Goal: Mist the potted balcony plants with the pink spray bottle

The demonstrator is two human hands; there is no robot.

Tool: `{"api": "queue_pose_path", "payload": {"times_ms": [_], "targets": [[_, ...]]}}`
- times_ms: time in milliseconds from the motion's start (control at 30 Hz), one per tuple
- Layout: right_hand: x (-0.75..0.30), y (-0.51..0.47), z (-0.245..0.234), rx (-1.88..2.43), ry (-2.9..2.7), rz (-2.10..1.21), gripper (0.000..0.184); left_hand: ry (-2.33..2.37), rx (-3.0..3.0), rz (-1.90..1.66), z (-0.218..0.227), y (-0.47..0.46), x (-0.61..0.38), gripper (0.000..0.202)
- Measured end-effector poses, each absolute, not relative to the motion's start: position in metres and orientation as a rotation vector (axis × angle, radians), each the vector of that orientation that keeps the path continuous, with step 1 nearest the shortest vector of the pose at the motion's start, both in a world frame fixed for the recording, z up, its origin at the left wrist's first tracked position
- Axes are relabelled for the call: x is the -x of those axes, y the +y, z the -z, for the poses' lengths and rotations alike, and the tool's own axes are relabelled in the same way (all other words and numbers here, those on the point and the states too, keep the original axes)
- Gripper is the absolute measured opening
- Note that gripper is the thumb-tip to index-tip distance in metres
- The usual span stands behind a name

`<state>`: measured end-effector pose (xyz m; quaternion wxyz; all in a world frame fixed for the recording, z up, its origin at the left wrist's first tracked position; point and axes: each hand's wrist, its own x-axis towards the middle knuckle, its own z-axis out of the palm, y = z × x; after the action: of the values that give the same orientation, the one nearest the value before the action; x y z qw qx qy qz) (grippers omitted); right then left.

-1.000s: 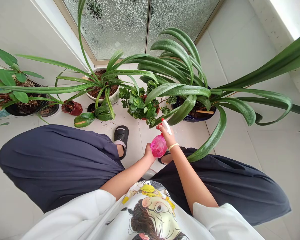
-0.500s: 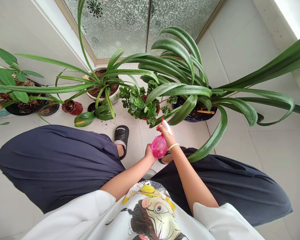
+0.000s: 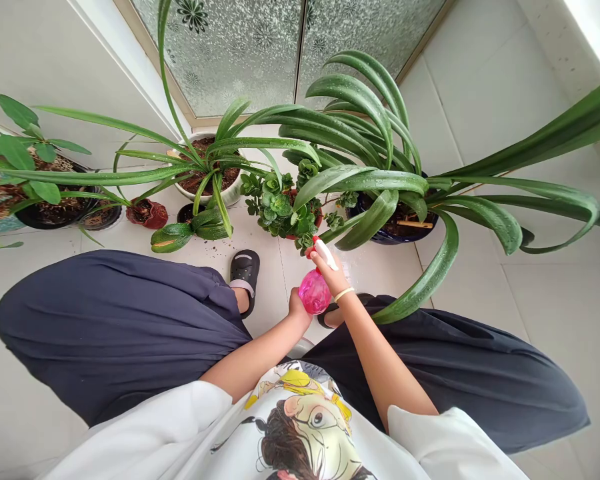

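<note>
A small pink spray bottle (image 3: 313, 293) with a white and red trigger head is held between both hands above the tiled floor. My right hand (image 3: 333, 276) grips the top with fingers around the trigger. My left hand (image 3: 298, 307) cups the round pink body from below. The nozzle points toward the small leafy plant in a red pot (image 3: 283, 211). To the right of that plant, a long-leaved plant stands in a dark blue pot (image 3: 386, 233), its leaves dotted with water drops.
A white pot (image 3: 229, 195) with a long-leaved plant stands at the back, several smaller pots (image 3: 147, 213) line the left side, all before a frosted glass door (image 3: 260, 47). My feet in black sandals (image 3: 245, 273) rest on white tiles. Long leaves arch over the right.
The spray bottle and both hands have shifted slightly left and up, closer to the small leafy plant. The view has drifted a little.
</note>
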<state>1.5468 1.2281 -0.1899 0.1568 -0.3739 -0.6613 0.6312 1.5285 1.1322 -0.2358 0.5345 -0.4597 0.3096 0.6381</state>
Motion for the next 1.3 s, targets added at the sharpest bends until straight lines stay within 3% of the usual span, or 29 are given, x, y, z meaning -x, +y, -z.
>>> {"api": "queue_pose_path", "payload": {"times_ms": [633,933,1300], "targets": [[-1.547,1.226,0.193,1.278,-1.833,-1.699,0.033,0.725,1.112,-1.523,0.239,1.132,-1.528,0.03],[-1.545,1.222,0.183,0.945,-1.931,-1.748,0.029,0.881,0.988,-1.668,0.235,1.132,-1.526,0.025],[-1.544,1.222,0.189,1.001,-1.993,-1.673,0.026,0.746,1.11,-1.585,0.236,1.133,-1.528,0.026]]}}
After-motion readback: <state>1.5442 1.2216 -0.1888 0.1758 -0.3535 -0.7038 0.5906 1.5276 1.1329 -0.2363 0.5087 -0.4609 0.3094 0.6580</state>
